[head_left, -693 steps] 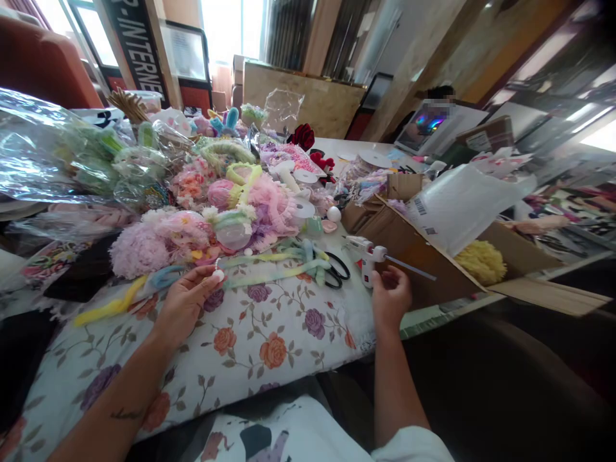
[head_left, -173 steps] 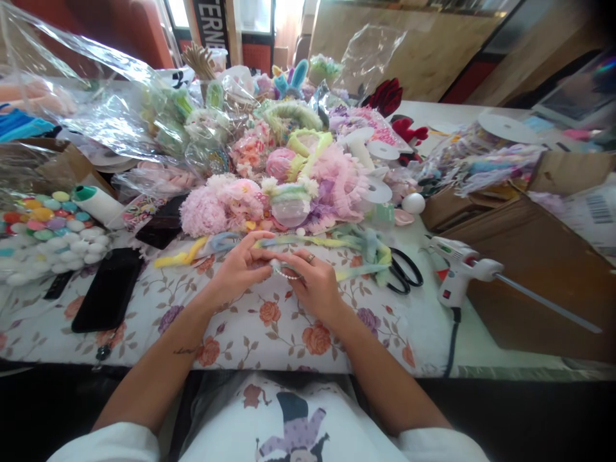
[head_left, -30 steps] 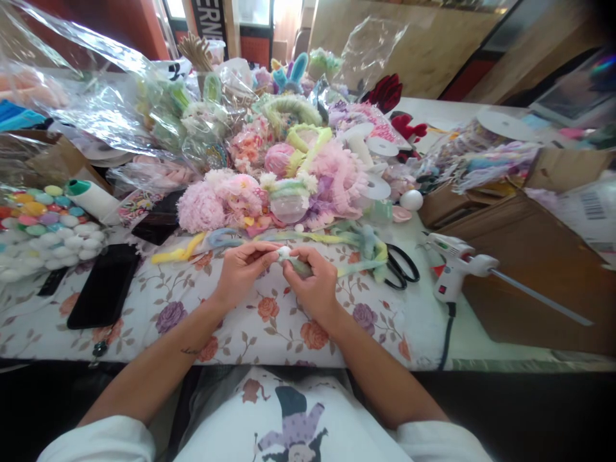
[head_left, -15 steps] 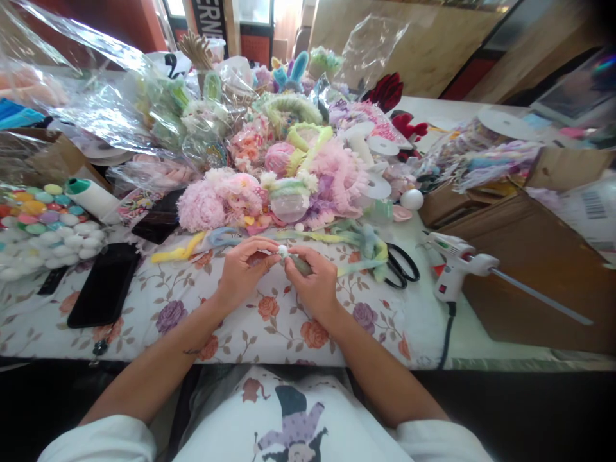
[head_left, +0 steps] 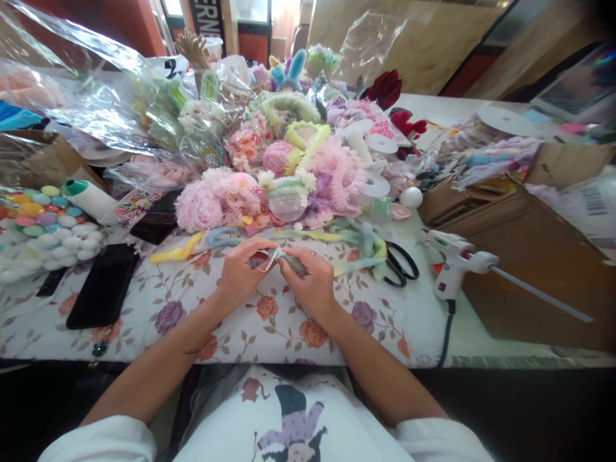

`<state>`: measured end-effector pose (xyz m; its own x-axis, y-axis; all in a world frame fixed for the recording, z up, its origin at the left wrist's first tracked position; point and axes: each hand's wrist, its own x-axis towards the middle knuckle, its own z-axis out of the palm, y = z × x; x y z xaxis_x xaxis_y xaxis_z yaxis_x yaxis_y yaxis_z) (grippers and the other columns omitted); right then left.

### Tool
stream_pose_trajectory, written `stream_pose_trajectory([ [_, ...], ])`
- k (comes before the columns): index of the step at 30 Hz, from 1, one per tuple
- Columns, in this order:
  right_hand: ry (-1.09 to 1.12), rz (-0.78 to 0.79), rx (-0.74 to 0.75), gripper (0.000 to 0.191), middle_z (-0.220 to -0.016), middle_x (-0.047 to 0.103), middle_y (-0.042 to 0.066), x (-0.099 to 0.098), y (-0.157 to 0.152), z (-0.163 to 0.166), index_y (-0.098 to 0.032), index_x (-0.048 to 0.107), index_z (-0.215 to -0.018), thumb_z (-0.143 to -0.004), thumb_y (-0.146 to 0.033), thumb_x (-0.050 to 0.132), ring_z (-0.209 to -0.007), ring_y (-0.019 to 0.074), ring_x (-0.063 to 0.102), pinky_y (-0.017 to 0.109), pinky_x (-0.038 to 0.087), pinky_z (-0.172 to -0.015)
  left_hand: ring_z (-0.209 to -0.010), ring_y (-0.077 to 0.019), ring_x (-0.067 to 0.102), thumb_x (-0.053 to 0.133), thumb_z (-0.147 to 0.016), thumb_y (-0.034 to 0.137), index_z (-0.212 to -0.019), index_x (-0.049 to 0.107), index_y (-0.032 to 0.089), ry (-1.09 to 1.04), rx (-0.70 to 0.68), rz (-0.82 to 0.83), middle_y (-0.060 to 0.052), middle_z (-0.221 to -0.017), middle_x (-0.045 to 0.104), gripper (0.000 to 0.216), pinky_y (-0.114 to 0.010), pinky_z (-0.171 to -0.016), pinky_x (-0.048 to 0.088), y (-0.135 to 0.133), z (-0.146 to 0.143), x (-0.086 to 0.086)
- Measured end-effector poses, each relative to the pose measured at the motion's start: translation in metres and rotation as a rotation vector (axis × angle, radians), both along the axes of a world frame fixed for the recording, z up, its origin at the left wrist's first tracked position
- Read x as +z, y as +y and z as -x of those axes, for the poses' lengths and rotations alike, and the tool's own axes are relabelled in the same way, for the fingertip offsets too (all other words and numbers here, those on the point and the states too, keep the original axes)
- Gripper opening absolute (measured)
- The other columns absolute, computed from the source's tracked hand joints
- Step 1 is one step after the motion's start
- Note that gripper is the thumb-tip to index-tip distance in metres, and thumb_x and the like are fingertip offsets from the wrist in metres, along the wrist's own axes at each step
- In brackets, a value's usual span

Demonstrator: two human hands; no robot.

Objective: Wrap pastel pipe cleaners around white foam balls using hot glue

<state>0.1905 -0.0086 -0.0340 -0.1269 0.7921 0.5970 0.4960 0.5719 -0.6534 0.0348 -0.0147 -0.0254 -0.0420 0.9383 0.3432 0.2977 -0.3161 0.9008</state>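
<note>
Over the middle of the flowered cloth, my left hand (head_left: 243, 269) and my right hand (head_left: 310, 279) meet with fingertips almost touching. A small grey-green piece (head_left: 297, 264) lies in the fingers of my right hand; its exact kind is not clear. At its left end a short string of tiny white beads (head_left: 274, 259) shows between the hands. The fingers of my left hand pinch at that string. Just beyond both hands lies a strip of pastel fuzzy yarn (head_left: 327, 237), blue, green and yellow.
Black-handled scissors (head_left: 403, 264) and a white glue gun (head_left: 450, 263) lie on the right, by a cardboard box (head_left: 539, 269). A black phone (head_left: 103, 285) and bags of pom-poms (head_left: 52, 237) are on the left. Pink fluffy yarn (head_left: 212, 202) is heaped behind.
The small piece has been turned between my fingers: the round white end seen before is no longer visible, and a white beaded string now shows. My right hand has shifted slightly left.
</note>
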Motion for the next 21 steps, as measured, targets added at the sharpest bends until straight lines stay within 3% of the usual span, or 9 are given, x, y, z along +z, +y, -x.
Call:
stream_pose_trajectory([
  [9, -0.021, -0.057, -0.021, 0.005, -0.074, 0.07, 0.001, -0.0028, -0.0004, -0.0002, -0.021, 0.069, -0.085, -0.083, -0.02, 0.064, -0.065, 0.0144, 0.066, 0.025, 0.052, -0.063, -0.095, -0.0209, 0.066, 0.067, -0.074, 0.014, -0.09, 0.073, 0.02, -0.016, 0.006, -0.016, -0.008, -0.097, 0.072, 0.017, -0.033, -0.084, 0.053, -0.0005, -0.0001, -0.0059],
  [17, -0.09, -0.213, 0.045, 0.012, -0.074, 0.07, 0.003, -0.0016, -0.0002, -0.0014, -0.022, 0.069, -0.093, -0.086, -0.018, 0.06, -0.063, 0.0135, 0.064, 0.023, 0.051, -0.059, -0.076, -0.0163, 0.065, 0.079, -0.067, 0.029, -0.089, 0.07, 0.017, -0.459, -0.157, 0.296, -0.005, -0.085, 0.072, 0.027, -0.026, -0.065, 0.052, 0.0049, 0.005, -0.0022],
  [21, -0.139, -0.281, 0.071, 0.018, -0.075, 0.071, 0.004, -0.0006, 0.0004, -0.0023, -0.023, 0.07, -0.096, -0.087, -0.015, 0.057, -0.066, 0.0141, 0.066, 0.024, 0.052, -0.061, -0.078, -0.0169, 0.066, 0.083, -0.061, 0.03, -0.087, 0.07, 0.019, -0.601, -0.179, 0.406, -0.007, -0.091, 0.073, 0.031, -0.026, -0.065, 0.052, 0.007, 0.0068, 0.0005],
])
